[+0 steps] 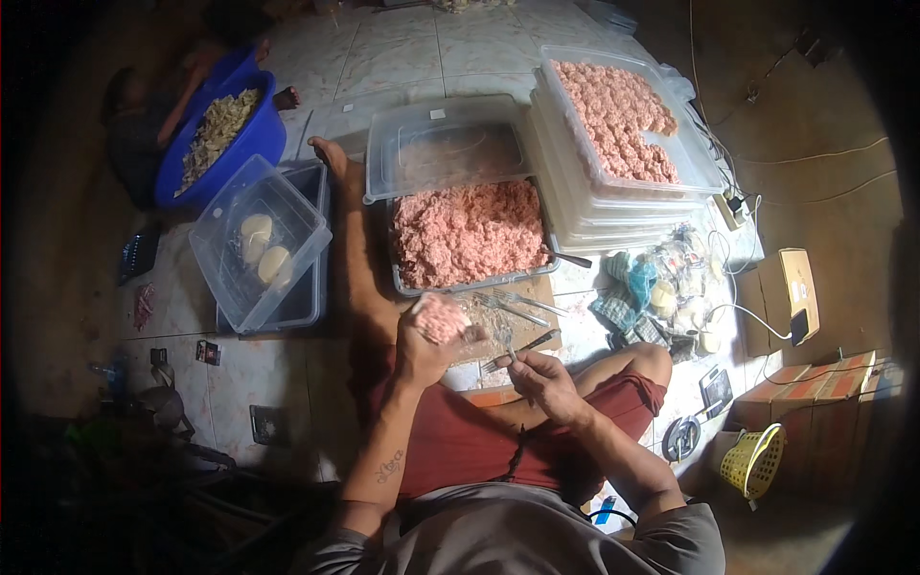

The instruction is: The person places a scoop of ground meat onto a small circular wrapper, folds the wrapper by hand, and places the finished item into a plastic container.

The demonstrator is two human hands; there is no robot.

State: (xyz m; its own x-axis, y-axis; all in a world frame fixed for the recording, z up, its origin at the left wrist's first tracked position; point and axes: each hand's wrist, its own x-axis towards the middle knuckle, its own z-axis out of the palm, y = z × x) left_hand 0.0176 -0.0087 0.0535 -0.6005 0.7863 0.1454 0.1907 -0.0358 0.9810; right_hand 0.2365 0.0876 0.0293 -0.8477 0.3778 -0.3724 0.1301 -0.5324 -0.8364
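Observation:
My left hand (424,352) holds a portion of ground meat (440,318), with a pale edge under it that may be a wrapper. A metal fork (507,341) is gripped in my right hand (546,384), a little to the right of the meat. Beyond both hands, a plastic tub of ground meat (467,233) has a dark handle (571,259) sticking out at its right corner and a translucent lid (445,144) over its far part. Several more forks (514,307) lie on a piece of cardboard (539,291). At the left, a clear plastic box (287,208) holds round pale wrappers (274,266).
Stacked clear boxes (611,208) stand at the right, the top one holding meat portions (611,115). Near them lie cloths (632,284) and bagged pale rounds (683,287). A person (136,136) sits beside a blue basin (269,129) at the far left. Cables and a yellow basket (751,460) are at the right.

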